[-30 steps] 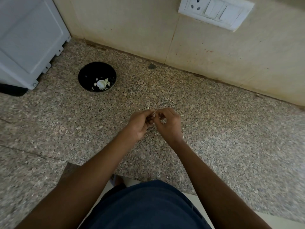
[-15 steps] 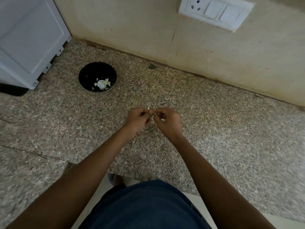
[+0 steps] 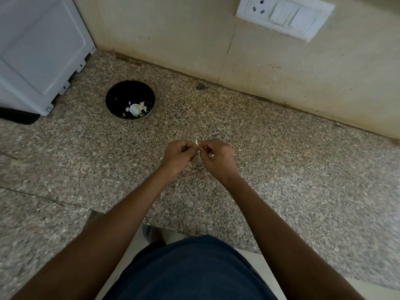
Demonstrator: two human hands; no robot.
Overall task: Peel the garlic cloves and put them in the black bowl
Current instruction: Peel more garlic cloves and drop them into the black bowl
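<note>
Over the middle of the speckled granite counter my left hand and my right hand meet fingertip to fingertip. Both pinch a small pale garlic clove, of which only a tip shows above the fingers. A ring shows on my right hand. The black bowl stands to the far left of the hands, apart from them. It holds a white garlic piece and several bits of skin.
A white appliance stands at the far left corner, close to the bowl. The beige tiled wall runs along the back with a switch plate. A small dark speck lies by the wall. The counter's front edge is near my body.
Both hands have shifted slightly away from me, and the fingertips have worked at the clove. The bowl has not moved.
</note>
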